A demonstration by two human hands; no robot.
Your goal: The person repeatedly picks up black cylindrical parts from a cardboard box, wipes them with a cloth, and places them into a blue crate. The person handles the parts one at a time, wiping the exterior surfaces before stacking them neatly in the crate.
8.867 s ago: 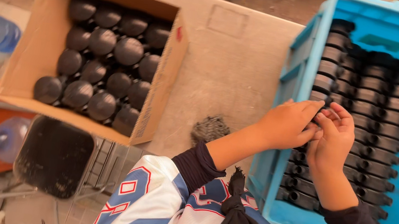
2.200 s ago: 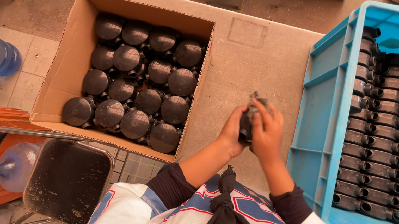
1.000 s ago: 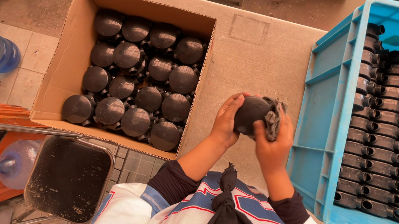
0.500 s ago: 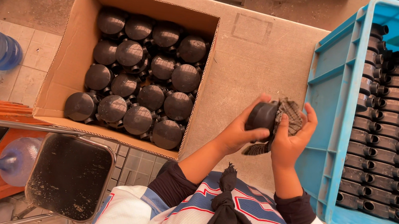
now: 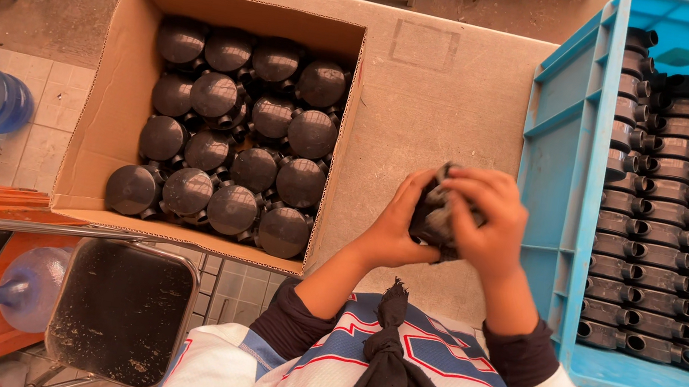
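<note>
Head camera looks down on both hands closed around one black plastic fitting (image 5: 435, 216) above the table (image 5: 432, 97). Left hand (image 5: 399, 224) cups it from beneath; right hand (image 5: 486, 219) wraps over its top, fingers (image 5: 475, 186) curled tight. Judging by that grip, bracing with the lower palm and keeping fingertips off any joint should help. Beyond the left knuckles sits a cardboard box (image 5: 104, 94) of round black pieces; past the right, a blue crate (image 5: 561, 144).

A single head-worn camera looks almost straight down from above the person's chest, close over the desk (image 5: 443, 81). Its frame spans from the open cardboard box (image 5: 99, 102) at the left to the blue crate (image 5: 554, 161) at the right. The floor shows along the top and left edges.
</note>
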